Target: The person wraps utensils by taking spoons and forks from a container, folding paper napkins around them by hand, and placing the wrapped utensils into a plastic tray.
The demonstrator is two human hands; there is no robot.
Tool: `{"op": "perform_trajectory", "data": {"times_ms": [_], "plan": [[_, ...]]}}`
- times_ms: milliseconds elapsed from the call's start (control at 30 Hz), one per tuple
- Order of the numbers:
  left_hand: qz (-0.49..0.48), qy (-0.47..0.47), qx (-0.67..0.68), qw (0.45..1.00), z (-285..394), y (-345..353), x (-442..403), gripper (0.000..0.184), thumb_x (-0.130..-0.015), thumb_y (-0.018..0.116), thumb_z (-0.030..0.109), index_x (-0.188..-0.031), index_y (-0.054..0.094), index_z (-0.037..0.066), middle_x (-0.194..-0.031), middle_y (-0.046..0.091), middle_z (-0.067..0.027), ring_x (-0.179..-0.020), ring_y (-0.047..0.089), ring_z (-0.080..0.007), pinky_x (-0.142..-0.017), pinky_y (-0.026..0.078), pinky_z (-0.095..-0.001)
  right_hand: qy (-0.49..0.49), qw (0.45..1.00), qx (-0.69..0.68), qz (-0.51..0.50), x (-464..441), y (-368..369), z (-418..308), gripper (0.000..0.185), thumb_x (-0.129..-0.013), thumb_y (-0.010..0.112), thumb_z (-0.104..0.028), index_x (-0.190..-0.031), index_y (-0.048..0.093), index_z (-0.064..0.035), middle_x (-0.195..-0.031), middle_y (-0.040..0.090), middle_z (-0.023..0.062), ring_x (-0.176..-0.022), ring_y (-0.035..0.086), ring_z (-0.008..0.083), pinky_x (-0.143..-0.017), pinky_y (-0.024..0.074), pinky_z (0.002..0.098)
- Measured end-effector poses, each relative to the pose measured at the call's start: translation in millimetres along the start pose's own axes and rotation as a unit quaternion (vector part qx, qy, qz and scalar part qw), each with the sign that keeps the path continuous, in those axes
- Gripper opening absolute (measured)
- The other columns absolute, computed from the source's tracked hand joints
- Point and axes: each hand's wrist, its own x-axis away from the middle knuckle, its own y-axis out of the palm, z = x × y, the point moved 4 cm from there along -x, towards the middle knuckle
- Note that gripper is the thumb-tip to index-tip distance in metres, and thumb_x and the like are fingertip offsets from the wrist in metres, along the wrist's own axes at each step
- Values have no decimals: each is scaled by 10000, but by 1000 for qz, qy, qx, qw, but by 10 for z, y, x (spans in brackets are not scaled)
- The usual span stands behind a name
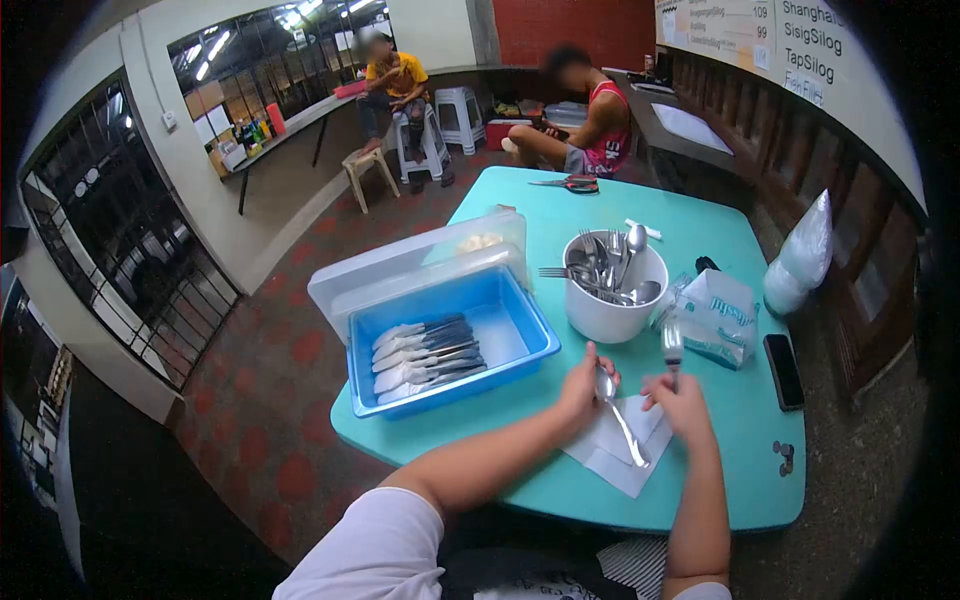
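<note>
My left hand [580, 388] is closed on a spoon [624, 425], whose handle slants down over white paper napkins [625, 465] on the table. In my right hand [680, 402] is a fork [672, 345], held with its tines up. Beyond both hands stands a white tub [605, 318] full of loose forks and spoons [610, 262]. To the left, a blue plastic bin [520, 325] holds a row of cutlery with white paper wrapped round one end [425, 355]. Its clear lid [400, 270] leans up along the far side.
On the turquoise table [540, 490] are a tissue pack [718, 315], a black phone [784, 372], some coins [784, 458] and scissors [570, 184]. A plastic-wrapped roll [800, 260] stands at the right edge. Two people [398, 85] sit farther back, near stools [460, 115].
</note>
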Motion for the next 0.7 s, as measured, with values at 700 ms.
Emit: {"op": "perform_trajectory", "data": {"times_ms": [700], "plan": [[-60,-15,-24,998,62,65,38,608,-967,262,584,-882,552,56,-810,608,-110,-706,574,-203,-592,439,-311,60,986,-7,-154,171,88,-176,242,-756,728,-80,-955,655,36,-683,661,75,-581,616,123,-562,460,254]]}}
